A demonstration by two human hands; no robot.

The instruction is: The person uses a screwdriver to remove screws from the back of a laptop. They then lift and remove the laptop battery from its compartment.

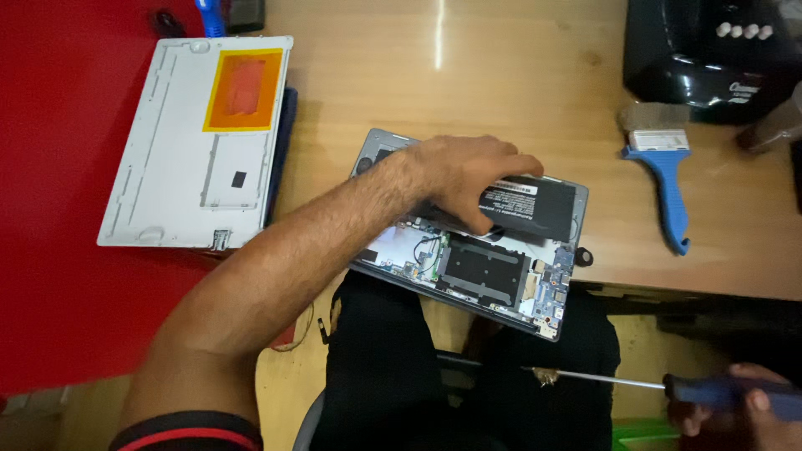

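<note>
- The left hand [464,171] lies spread on the black battery [535,205], fingers pressing down. The battery sits in the far part of the open laptop [468,267].
- The laptop rests half on the wooden table [518,75] and half over the near edge, above the person's lap. If the hand pushes too hard, it could tip and fall.
- Bending the battery could hurt it.
- The right hand [743,405] is closed around a blue-handled screwdriver [601,380], low on the right. Its sharp tip points toward the laptop and could scratch the green boards or poke the battery.
</note>
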